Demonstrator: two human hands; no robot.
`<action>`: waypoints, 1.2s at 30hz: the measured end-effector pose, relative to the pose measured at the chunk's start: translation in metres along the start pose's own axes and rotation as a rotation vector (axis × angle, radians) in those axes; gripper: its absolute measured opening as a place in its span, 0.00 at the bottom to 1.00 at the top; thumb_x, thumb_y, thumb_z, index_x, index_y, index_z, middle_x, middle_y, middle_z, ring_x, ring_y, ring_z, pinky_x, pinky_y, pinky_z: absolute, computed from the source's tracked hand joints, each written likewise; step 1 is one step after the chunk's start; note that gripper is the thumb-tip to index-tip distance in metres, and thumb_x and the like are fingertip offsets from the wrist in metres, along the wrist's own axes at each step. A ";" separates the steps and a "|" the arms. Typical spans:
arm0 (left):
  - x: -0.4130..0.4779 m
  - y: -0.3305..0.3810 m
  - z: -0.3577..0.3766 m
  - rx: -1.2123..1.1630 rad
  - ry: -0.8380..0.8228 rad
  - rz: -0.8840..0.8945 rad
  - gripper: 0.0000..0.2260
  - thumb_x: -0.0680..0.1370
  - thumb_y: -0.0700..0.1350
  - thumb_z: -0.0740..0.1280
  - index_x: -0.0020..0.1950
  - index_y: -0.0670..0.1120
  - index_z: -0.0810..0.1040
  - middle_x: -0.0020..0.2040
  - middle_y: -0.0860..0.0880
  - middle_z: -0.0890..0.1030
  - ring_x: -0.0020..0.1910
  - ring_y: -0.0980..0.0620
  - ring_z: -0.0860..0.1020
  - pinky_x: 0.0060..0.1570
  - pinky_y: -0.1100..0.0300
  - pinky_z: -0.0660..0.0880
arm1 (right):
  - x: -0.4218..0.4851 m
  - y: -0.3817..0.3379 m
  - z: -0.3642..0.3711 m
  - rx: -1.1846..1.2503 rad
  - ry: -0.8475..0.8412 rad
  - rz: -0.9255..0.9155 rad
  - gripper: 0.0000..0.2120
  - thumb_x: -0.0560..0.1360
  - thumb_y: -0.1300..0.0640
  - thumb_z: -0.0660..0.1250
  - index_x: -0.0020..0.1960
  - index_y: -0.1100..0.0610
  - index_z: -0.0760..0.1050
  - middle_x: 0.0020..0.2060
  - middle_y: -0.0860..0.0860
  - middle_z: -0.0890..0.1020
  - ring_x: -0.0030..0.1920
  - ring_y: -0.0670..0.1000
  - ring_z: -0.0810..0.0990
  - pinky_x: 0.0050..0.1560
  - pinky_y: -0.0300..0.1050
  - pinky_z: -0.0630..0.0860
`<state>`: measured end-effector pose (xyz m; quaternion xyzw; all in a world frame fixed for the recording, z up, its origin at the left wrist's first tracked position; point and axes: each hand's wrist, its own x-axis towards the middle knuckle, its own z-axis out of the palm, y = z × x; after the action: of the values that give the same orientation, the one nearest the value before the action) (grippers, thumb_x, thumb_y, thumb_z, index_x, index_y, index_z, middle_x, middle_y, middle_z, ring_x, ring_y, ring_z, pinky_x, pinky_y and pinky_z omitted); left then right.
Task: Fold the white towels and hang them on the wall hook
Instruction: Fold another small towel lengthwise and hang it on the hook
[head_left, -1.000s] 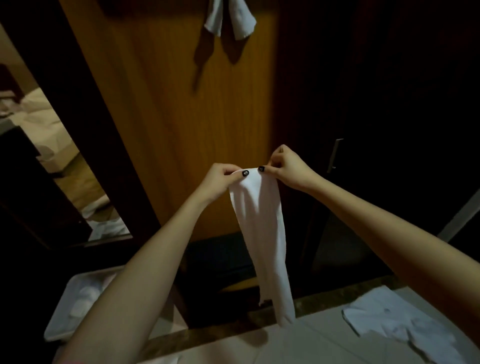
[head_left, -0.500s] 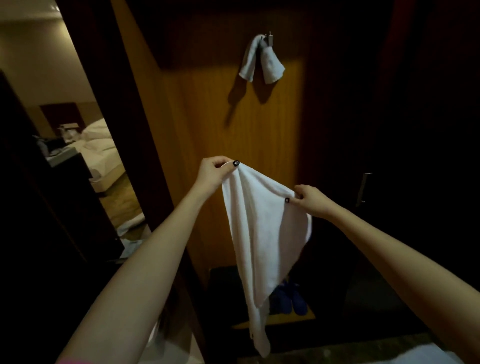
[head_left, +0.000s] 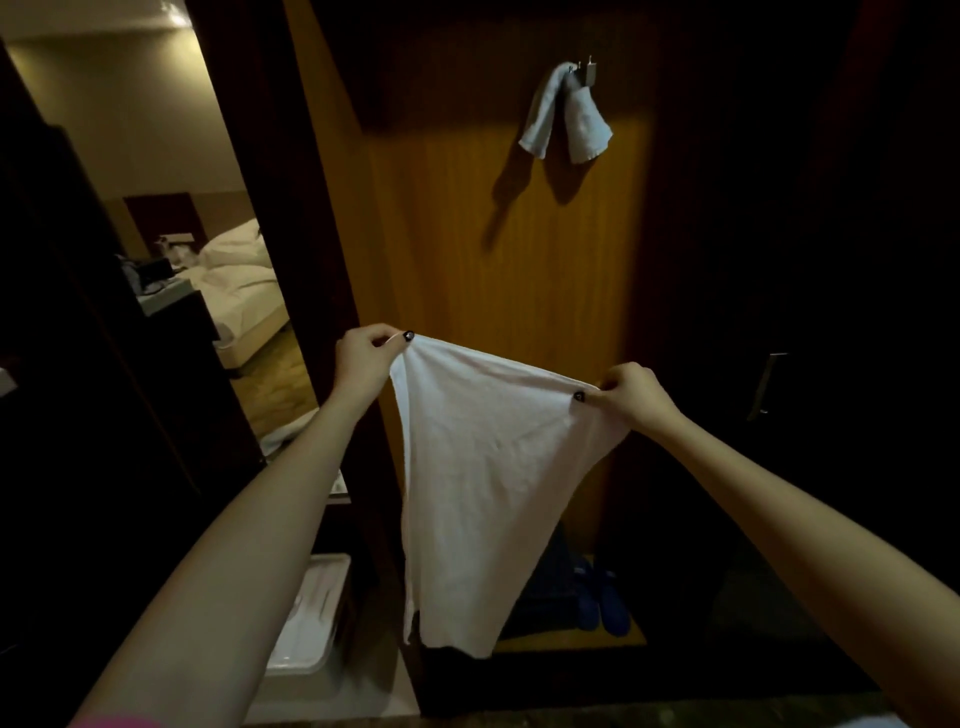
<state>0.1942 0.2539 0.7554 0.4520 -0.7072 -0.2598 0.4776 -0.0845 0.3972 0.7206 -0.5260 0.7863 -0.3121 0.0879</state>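
Observation:
A white towel (head_left: 483, 488) hangs in front of me, stretched wide along its top edge and tapering to a point below. My left hand (head_left: 366, 358) pinches its upper left corner. My right hand (head_left: 631, 392) pinches the upper right edge, a little lower. High on the wooden wall panel (head_left: 519, 270) a metal hook (head_left: 589, 70) carries another white towel (head_left: 566, 117), draped over it with both ends hanging down.
A doorway on the left opens onto a room with a bed (head_left: 241, 291). A white tray (head_left: 311, 618) sits low at the left. Blue shoes (head_left: 602, 603) stand on a low shelf under the panel. A dark door with a handle (head_left: 769, 384) is at right.
My hands have moved apart, spreading the towel's top edge from a narrow strip into a wide span. The view has tilted up, bringing the hook and hung towel fully into sight.

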 end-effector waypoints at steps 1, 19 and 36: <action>0.001 -0.003 -0.002 0.008 0.016 -0.018 0.06 0.78 0.45 0.69 0.45 0.44 0.82 0.39 0.56 0.79 0.39 0.62 0.74 0.43 0.64 0.70 | 0.000 -0.003 -0.001 0.017 0.012 -0.021 0.15 0.75 0.52 0.70 0.34 0.59 0.73 0.29 0.49 0.73 0.32 0.47 0.72 0.27 0.38 0.62; -0.047 0.023 0.037 -0.244 -0.318 -0.279 0.07 0.77 0.41 0.68 0.39 0.45 0.77 0.35 0.51 0.78 0.33 0.59 0.78 0.28 0.70 0.70 | -0.008 -0.054 0.010 0.691 -0.184 -0.022 0.12 0.72 0.72 0.69 0.55 0.67 0.78 0.39 0.56 0.81 0.36 0.48 0.78 0.34 0.34 0.75; -0.072 0.044 0.075 -0.647 -0.358 -0.467 0.06 0.75 0.33 0.68 0.51 0.35 0.76 0.50 0.38 0.81 0.47 0.48 0.82 0.40 0.64 0.80 | -0.028 -0.054 0.017 0.445 -0.174 -0.266 0.13 0.72 0.60 0.73 0.56 0.58 0.80 0.50 0.51 0.83 0.50 0.46 0.81 0.52 0.39 0.78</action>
<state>0.1182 0.3334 0.7278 0.3751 -0.5398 -0.6431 0.3929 -0.0225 0.4018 0.7334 -0.6173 0.6118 -0.4398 0.2265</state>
